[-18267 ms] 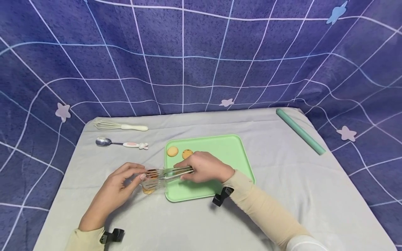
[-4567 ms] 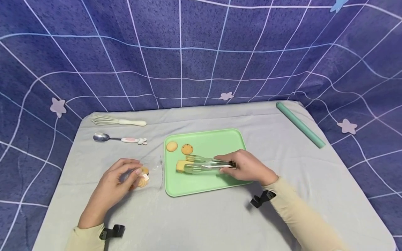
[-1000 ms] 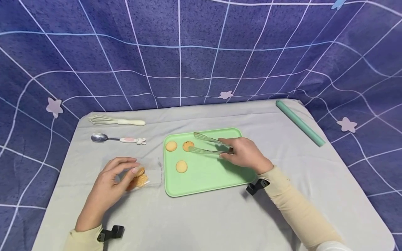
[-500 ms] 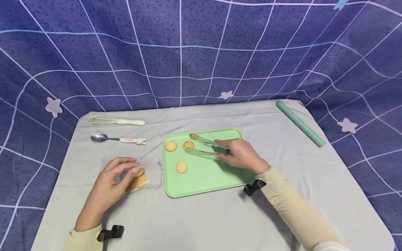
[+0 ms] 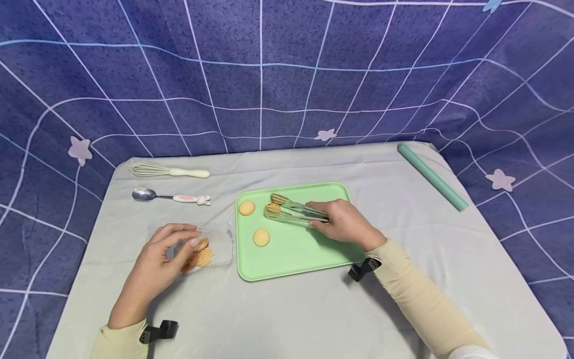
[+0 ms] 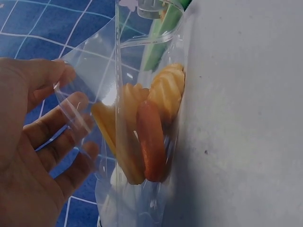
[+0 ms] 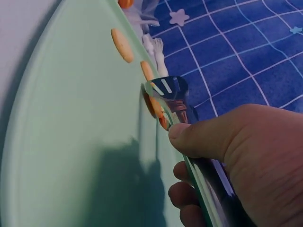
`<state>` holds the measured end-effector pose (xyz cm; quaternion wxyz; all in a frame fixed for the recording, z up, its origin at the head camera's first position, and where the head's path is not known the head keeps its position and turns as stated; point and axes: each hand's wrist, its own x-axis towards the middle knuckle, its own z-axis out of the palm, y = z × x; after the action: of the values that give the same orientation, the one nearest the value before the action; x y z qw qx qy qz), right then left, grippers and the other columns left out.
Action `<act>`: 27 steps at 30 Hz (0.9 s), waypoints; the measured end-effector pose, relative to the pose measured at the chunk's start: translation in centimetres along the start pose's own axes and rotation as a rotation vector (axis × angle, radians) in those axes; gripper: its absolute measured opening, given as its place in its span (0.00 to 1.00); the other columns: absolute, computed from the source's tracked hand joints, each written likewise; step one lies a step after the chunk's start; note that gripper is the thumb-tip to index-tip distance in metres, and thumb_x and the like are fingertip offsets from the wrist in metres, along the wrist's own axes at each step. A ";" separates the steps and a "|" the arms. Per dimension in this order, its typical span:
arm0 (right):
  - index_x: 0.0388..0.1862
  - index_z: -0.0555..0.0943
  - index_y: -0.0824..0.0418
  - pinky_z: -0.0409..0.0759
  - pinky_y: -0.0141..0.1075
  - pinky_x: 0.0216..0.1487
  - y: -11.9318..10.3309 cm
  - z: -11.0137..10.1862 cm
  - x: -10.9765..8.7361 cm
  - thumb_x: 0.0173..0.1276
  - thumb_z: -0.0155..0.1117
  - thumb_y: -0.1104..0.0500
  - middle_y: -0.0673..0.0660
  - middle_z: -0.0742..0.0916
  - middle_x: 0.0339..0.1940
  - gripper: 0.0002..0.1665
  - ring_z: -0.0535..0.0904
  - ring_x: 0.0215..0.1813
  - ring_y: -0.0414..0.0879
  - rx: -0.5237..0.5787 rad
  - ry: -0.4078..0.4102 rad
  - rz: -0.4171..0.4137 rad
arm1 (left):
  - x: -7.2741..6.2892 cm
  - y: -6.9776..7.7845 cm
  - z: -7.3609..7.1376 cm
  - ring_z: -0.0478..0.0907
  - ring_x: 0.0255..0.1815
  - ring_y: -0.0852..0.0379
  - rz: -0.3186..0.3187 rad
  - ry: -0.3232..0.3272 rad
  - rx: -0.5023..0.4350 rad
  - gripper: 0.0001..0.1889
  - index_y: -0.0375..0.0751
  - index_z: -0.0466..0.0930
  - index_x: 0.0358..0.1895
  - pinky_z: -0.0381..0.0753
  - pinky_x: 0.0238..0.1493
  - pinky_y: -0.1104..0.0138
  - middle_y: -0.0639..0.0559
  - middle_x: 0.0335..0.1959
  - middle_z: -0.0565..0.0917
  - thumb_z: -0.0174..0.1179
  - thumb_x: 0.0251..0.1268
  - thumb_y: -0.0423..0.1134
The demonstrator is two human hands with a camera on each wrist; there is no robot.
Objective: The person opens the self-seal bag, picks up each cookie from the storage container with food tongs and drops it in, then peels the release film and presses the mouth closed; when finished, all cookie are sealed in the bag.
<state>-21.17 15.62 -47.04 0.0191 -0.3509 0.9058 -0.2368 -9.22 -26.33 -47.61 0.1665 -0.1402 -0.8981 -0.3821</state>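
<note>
Room on tray, nearside of tongs

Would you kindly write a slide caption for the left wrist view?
A left hand holds a clear bag of assorted cookies; pale cloth fills the right side.

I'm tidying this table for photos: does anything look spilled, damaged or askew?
No spill or damage stands out. The teal cylinder looks most askew, lying diagonally at the right of the table, while the whisk and rabbit-handled spoon lie almost parallel.
</note>
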 end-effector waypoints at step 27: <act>0.66 0.81 0.54 0.71 0.27 0.29 -7.4 3.2 2.0 0.70 0.71 0.51 0.45 0.88 0.45 0.26 0.70 0.25 0.32 0.171 -0.085 -0.269 | 0.1 -0.4 0.2 0.75 0.57 0.54 0.004 0.000 -0.023 0.10 0.44 0.88 0.48 0.61 0.60 0.78 0.54 0.52 0.83 0.68 0.67 0.30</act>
<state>-17.38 8.20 -46.35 0.0555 -0.4759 0.8254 -0.2986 -9.45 -26.45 -47.94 0.1657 -0.1436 -0.8935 -0.3919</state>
